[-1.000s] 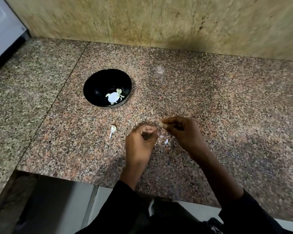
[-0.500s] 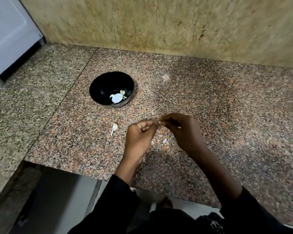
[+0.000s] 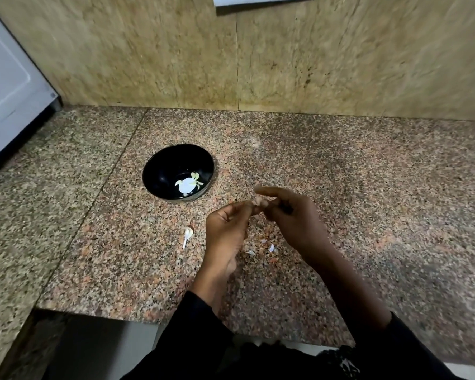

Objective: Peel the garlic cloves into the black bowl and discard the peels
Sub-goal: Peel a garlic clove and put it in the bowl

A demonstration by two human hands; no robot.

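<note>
Speckled granite forms the surface [image 3: 340, 187] where our left hand [image 3: 225, 231] and right hand [image 3: 294, 215] meet, fingertips pinching one small garlic clove [image 3: 259, 202] between them, blurred. Beyond-left sits the black bowl [image 3: 159, 171] holding peeled cloves [image 3: 188, 183]. Peel scraps [image 3: 270, 248] lie beneath our hands.

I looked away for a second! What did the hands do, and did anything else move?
The camera tilted up, so everything sits lower in view. Both hands, left and right, stayed together, still pinching the clove between their fingertips; the right forefinger has straightened out. Nothing was let go. The bowl, the stem and the peels stayed put.
</note>
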